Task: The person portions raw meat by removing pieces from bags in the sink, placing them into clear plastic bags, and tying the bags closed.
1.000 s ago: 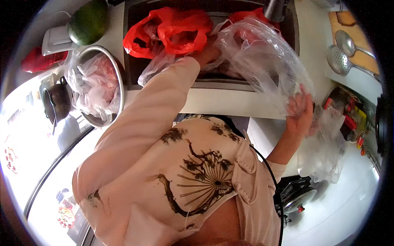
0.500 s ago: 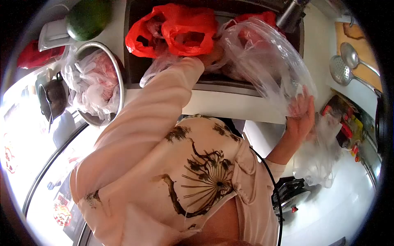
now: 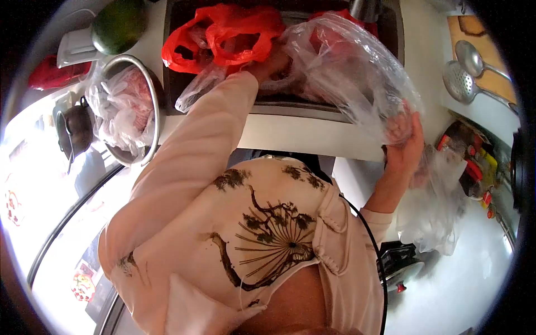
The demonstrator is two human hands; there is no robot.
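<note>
Though crinkly, clear bag aslant rightward

Green melon, one, the landmark. White plastic container, against its left side. Red bag, below left. Dark pot, farther below. Well apart, far right: wooden board, with metal ladle and slotted spoon; colorful packets lower.
</note>
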